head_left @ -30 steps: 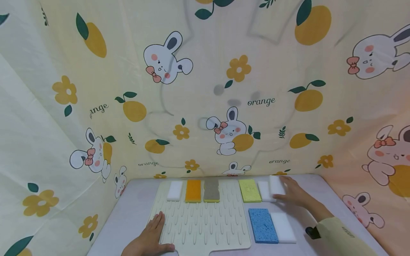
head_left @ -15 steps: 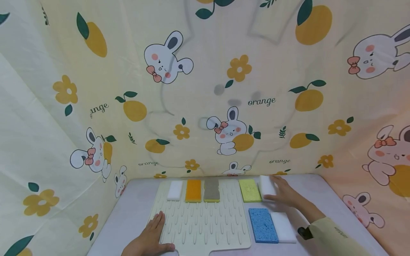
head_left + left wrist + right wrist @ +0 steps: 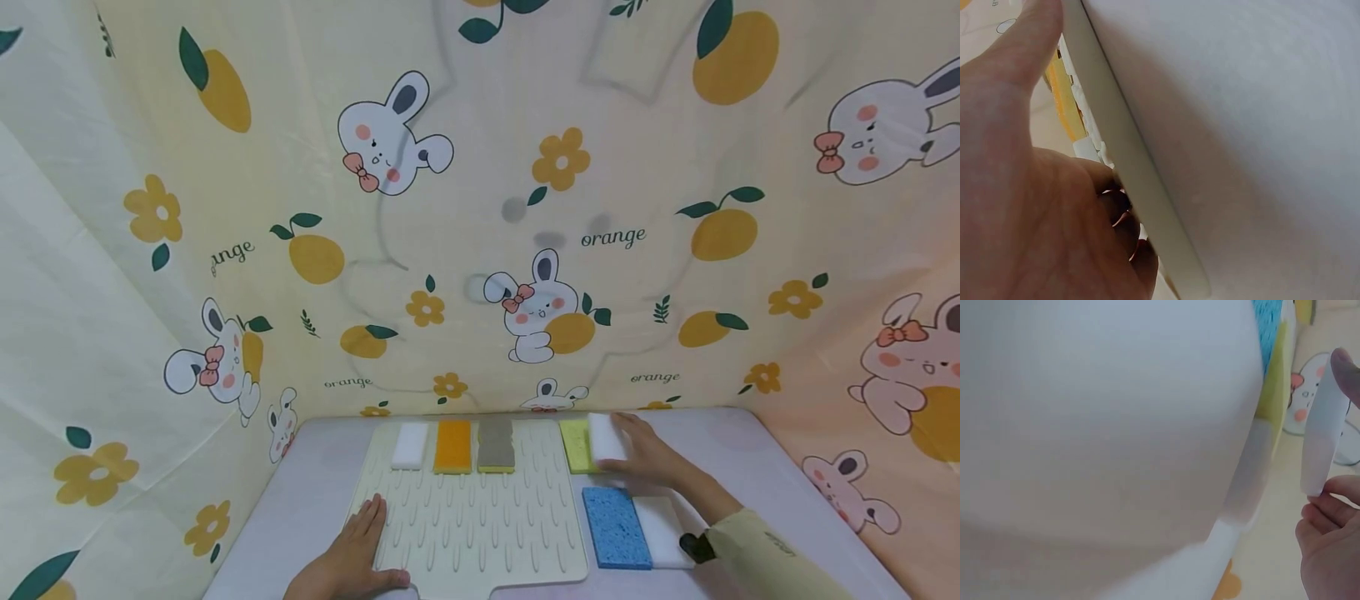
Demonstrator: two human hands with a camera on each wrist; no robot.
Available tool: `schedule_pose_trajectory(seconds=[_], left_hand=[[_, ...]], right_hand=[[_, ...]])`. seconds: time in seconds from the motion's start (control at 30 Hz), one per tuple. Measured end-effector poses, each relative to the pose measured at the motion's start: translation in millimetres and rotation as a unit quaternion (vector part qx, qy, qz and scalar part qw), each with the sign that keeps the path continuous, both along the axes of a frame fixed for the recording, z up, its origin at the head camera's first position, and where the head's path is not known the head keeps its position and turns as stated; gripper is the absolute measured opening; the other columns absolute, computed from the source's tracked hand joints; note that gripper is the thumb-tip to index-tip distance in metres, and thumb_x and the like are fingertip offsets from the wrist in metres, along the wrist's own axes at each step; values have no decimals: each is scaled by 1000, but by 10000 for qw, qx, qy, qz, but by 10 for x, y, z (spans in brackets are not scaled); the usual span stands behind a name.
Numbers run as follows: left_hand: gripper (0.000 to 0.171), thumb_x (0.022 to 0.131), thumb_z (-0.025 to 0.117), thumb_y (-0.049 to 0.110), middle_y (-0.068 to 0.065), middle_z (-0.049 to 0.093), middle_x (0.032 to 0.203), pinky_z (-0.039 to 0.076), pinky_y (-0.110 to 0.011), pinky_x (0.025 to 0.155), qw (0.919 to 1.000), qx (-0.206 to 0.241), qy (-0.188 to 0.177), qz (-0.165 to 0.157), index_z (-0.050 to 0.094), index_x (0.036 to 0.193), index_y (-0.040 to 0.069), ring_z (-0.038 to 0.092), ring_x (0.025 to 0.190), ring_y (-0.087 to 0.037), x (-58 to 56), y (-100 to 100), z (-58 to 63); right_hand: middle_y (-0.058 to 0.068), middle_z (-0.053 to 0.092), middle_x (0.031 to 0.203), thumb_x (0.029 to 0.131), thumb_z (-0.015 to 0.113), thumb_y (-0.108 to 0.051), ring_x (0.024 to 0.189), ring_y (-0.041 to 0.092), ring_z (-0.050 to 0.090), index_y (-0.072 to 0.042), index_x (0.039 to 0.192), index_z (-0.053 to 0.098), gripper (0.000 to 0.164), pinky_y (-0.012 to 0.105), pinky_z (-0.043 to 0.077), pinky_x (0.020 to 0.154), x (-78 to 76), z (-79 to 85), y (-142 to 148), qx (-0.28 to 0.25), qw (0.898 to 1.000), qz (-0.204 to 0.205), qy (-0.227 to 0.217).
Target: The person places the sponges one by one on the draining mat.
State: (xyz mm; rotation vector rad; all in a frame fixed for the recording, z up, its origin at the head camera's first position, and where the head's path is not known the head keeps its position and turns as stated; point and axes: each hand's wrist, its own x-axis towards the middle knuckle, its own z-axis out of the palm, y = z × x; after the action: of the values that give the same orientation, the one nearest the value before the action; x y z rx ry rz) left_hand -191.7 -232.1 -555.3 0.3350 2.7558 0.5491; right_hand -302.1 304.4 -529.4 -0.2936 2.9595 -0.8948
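Observation:
My right hand (image 3: 643,450) pinches a white sponge (image 3: 607,437) by its edges, partly in front of a yellow-green sponge (image 3: 574,447). In the right wrist view, the held white sponge (image 3: 1324,437) is raised between thumb and fingers. Another white sponge (image 3: 1250,472) lies on the table below it, beside the yellow-green one. My left hand (image 3: 351,546) rests on the left edge of a cream board (image 3: 480,525) with raised ridges, fingers straight. The left wrist view shows the palm beside the board's edge (image 3: 1129,150).
Along the board's back edge lie a white sponge (image 3: 409,447), an orange sponge (image 3: 452,447) and a grey-topped sponge (image 3: 496,446). Right of the board are a blue sponge (image 3: 617,528) and another white sponge (image 3: 663,533). A patterned curtain (image 3: 465,208) surrounds the table's back and sides.
My right hand has moved left with the white sponge, from above the other white sponge to the yellow-green one, now partly covering it. The left hand stays put.

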Motion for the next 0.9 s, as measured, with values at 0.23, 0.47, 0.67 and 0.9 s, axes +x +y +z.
schedule_pose_trajectory(seconds=[0.23,0.47,0.67,0.9], left_hand=[[129,81,85,66,-32,19,174,18,-67,129,9998,105,126,-108,25,164,-12,18,161,-49,11,-16,0],[130,81,85,66,-31,17,174,17,-66,129,9998,121,111,-125,23,164,-12,17,161,-50,23,-14,8],[131,80,85,68,-31,17,175,17,-66,129,9999,73,112,-98,23,165,-11,17,162,-49,8,-27,-14],[131,80,85,68,-30,18,175,17,-66,129,9998,103,118,-81,23,165,-11,18,162,-48,-2,-34,-32]], right_hand=[[30,18,174,80,86,-67,156,59,21,-2,170,22,129,78,31,118,-16,-29,-168,-10,9999,-13,-170],[29,22,173,82,88,-61,156,55,25,0,169,25,124,75,33,119,-6,-21,-366,-140,9997,203,-74],[28,27,172,84,90,-55,155,53,30,0,168,26,120,72,37,118,-38,-30,-517,-82,9990,385,193],[29,28,171,83,90,-55,156,53,29,3,167,29,119,70,36,120,-71,-49,-671,-49,9987,467,215]])
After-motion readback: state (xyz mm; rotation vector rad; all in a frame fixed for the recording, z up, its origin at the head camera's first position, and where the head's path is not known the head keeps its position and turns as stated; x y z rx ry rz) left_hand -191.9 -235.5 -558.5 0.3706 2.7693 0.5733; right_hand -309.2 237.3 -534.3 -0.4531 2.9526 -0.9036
